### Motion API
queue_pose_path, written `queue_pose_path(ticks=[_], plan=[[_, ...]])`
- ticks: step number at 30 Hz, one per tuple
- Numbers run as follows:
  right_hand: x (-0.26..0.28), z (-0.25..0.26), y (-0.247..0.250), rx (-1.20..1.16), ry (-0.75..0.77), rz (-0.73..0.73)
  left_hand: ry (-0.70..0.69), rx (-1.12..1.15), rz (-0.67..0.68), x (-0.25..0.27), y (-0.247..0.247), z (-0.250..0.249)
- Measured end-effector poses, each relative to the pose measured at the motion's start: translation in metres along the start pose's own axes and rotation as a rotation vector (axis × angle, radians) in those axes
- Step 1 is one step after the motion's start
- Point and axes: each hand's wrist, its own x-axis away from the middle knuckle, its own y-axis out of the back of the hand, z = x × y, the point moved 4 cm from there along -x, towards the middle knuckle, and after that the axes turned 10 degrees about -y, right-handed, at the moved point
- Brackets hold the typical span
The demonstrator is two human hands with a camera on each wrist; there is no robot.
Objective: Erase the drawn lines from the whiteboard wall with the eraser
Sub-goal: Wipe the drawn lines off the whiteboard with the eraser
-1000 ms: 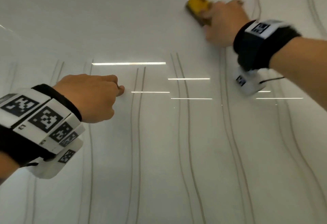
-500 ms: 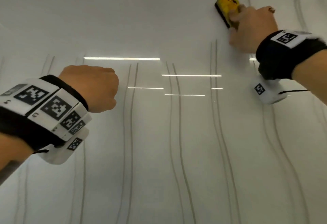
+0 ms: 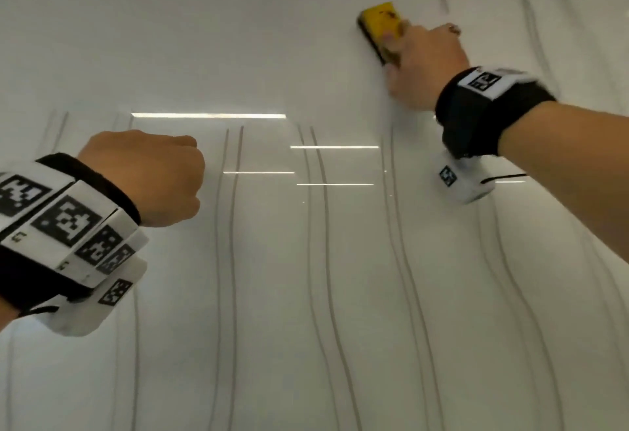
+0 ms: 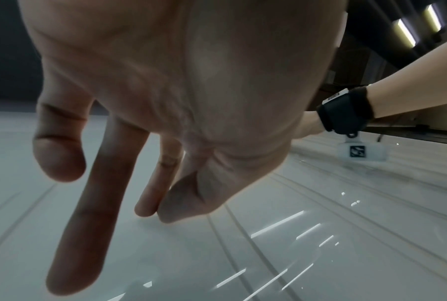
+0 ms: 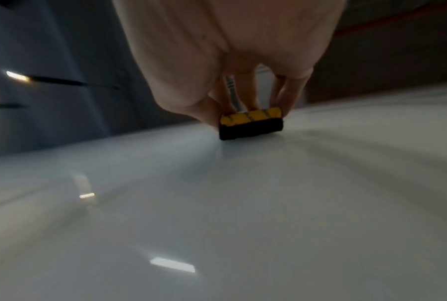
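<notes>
My right hand grips a yellow eraser with a black felt base and presses it flat on the whiteboard wall, high and right of centre. In the right wrist view the fingers pinch the eraser from both sides. Pairs of wavy grey drawn lines run down the lower board. Faint looped lines lie right of the eraser. My left hand is at the left and holds nothing. Its straight fingers reach down to the board.
Bright strips of reflected ceiling light cross the glossy board. The upper left of the board shows no lines. A white tagged camera block hangs under the right wrist, close to the board.
The right hand swept the eraser to the right, then back left. The tops of the line pair under it are gone. The left hand stayed in place.
</notes>
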Motion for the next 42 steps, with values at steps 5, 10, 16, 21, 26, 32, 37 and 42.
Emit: queue_pose_path(ticks=[5,10,16,21,26,32,37,42], plan=[[0.069,0.059,-0.004,-0.025,0.504,0.079,0.064,-0.036,0.113,-0.009,-0.003,0.006],[-0.021,-0.079,0.010,-0.030,0.032,-0.037,0.130,-0.014,0.092,-0.030,-0.012,0.022],[-0.067,-0.162,0.027,-0.116,-0.254,-0.105,-0.035,0.060,-0.280,0.003,0.097,-0.118],[-0.090,-0.105,0.008,-0.142,0.013,0.013,-0.334,0.131,-0.418,-0.032,0.132,-0.213],[-0.097,-0.139,0.010,-0.152,0.036,-0.071,-0.355,0.067,-0.428,-0.061,0.136,-0.251],[-0.090,-0.143,0.022,-0.104,0.029,-0.108,-0.318,0.031,-0.439,-0.064,0.140,-0.256],[-0.056,-0.124,-0.002,-0.062,0.345,0.000,-0.278,0.079,-0.421,-0.062,0.139,-0.257],[-0.073,-0.272,0.003,-0.094,-0.148,-0.067,-0.268,0.082,-0.406,-0.063,0.137,-0.258]])
